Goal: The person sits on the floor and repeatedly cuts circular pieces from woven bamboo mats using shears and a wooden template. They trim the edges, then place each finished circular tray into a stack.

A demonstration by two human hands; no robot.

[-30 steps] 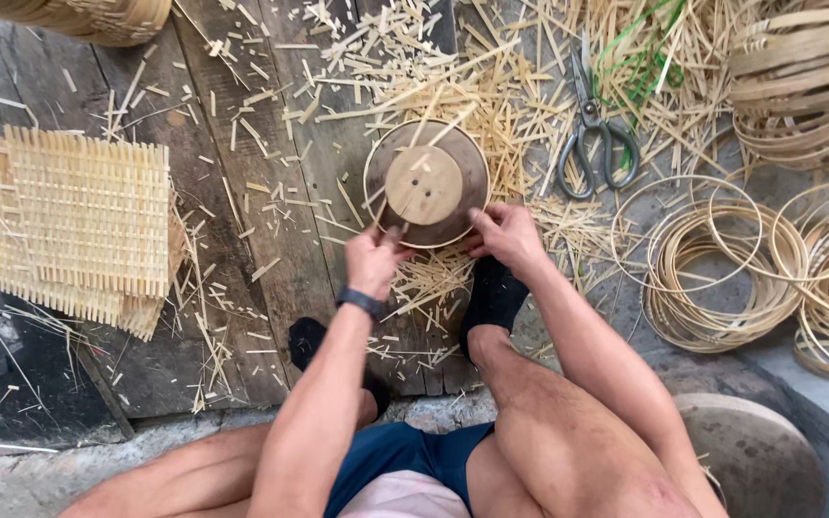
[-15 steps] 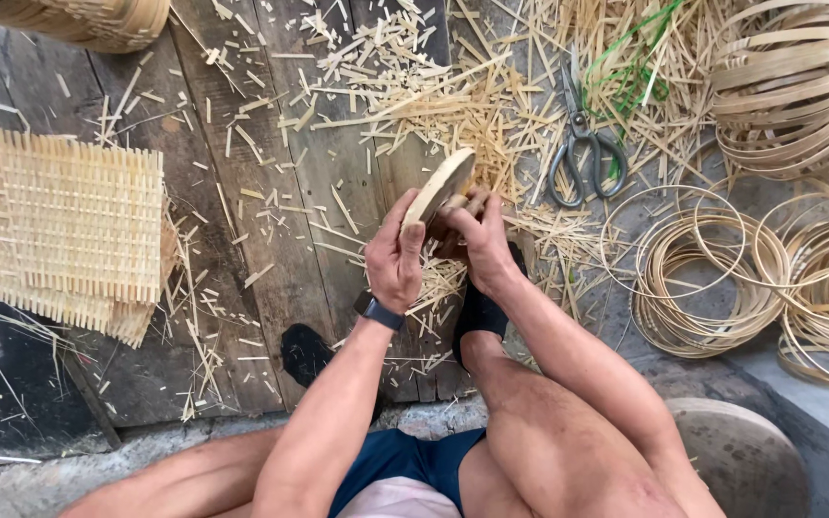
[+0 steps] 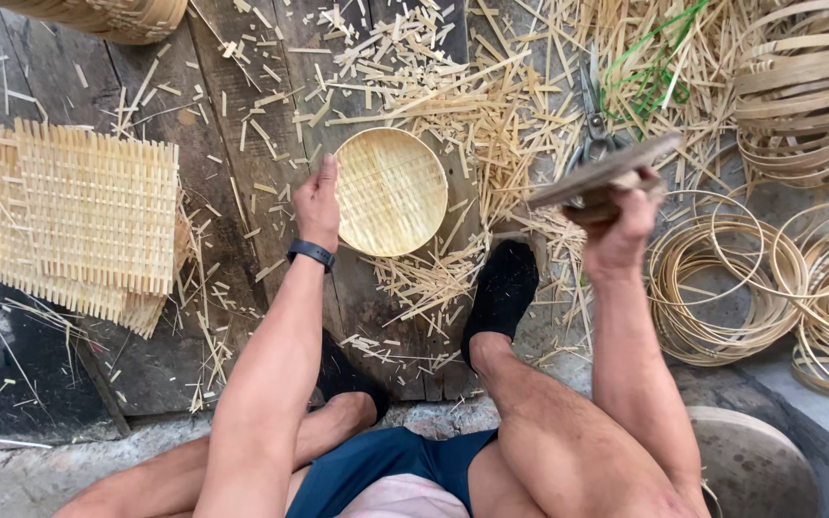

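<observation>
plank floor (image 3: 242, 221), woven tray (image 3: 390, 190), round mould (image 3: 606, 168)

Round woven tray (image 3: 390, 192), tilted wooden disc (image 3: 606, 171)

Hands parted: left hand (image 3: 317, 203) holds woven tray (image 3: 390, 191), right hand (image 3: 614, 223) round mould (image 3: 604, 170).
</observation>
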